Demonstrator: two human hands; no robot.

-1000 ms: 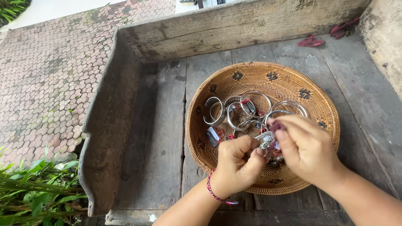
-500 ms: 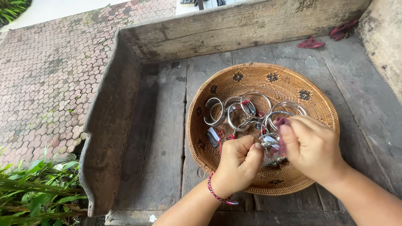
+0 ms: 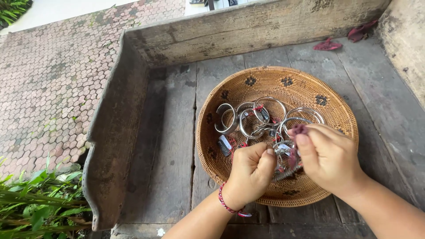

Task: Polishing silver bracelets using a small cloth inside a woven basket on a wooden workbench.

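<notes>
Right hand [image 3: 330, 161] has lifted a bit off the pile since a moment ago, fingertips pinching a dark red tag [image 3: 299, 129]. Left hand [image 3: 252, 170] stays fisted around a silver bangle [image 3: 285, 152], lower middle of frame. Behind them, the woven basket [image 3: 248, 86] holds more bangles [image 3: 261, 117] on the wooden table [image 3: 172, 132].

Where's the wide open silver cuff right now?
Head view: the silver cuff lies at the left side of the woven basket, beside the other bangles, above the left hand.
</notes>
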